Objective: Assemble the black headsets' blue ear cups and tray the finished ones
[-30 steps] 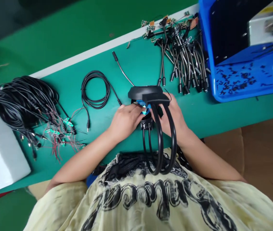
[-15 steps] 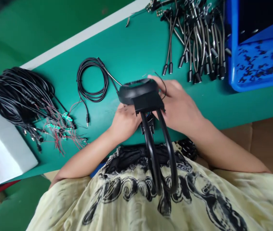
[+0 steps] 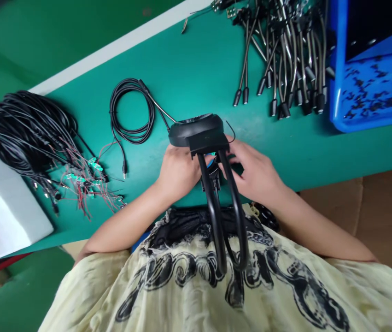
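Note:
A black headset (image 3: 196,131) is held over the green table, its round ear cup uppermost and its two-bar headband (image 3: 213,207) hanging down across my shirt. My left hand (image 3: 179,170) is closed under the upper ear cup, its fingertips partly covered by the headband. Behind the bars lies the lower ear cup (image 3: 213,167), showing a blue and green inside. My right hand (image 3: 260,170) reaches in from the right with bent fingers at this lower cup; what its fingertips pinch is hidden. A thin black wire (image 3: 232,133) curls out near my right fingers. A coiled black cable (image 3: 113,110) runs to the headset.
A bundle of black cables (image 3: 26,133) with red wires and green circuit boards (image 3: 74,177) lies at left beside a white tray (image 3: 19,216). Several metal boom arms (image 3: 280,60) lie at the upper right, next to a blue bin (image 3: 337,92) holding small black pieces.
My right hand has dropped away from the upper ear cup, down toward the lower one, its fingers more bent. The headset has tilted slightly, uncovering the blue and green inside. My left hand stays on it.

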`<state>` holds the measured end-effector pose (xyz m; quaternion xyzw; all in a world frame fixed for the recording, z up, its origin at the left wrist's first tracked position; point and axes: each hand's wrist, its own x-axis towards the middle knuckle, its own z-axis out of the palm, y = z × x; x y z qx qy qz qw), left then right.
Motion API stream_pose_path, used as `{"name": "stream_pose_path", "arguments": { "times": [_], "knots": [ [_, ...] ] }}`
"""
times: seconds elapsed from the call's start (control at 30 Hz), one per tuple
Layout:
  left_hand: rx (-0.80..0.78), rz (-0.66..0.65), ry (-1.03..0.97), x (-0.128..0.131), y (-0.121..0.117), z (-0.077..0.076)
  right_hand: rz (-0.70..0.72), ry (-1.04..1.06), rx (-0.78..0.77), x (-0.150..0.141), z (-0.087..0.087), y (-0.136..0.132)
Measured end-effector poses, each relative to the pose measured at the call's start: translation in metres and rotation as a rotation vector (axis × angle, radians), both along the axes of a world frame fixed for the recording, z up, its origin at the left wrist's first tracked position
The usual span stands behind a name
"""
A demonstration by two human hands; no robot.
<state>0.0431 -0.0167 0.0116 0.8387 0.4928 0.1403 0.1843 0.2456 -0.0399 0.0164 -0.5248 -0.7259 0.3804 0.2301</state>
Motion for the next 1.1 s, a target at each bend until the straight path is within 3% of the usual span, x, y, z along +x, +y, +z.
{"name": "stream_pose_path", "arguments": {
  "times": [0.47, 0.73, 1.1],
  "knots": [
    [-0.064, 0.064, -0.114, 0.013, 0.003, -0.003, -0.063, 0.215, -0.120, -0.007, -0.013, -0.001],
    [-0.108, 0.088, -0.127, 0.015, 0.002, 0.003, -0.078, 0.273, -0.146, -0.009, -0.018, -0.001],
    [-0.025, 0.071, -0.078, 0.014, 0.002, 0.000, -0.064, 0.278, -0.156, -0.008, -0.015, 0.001]
  ]
}}
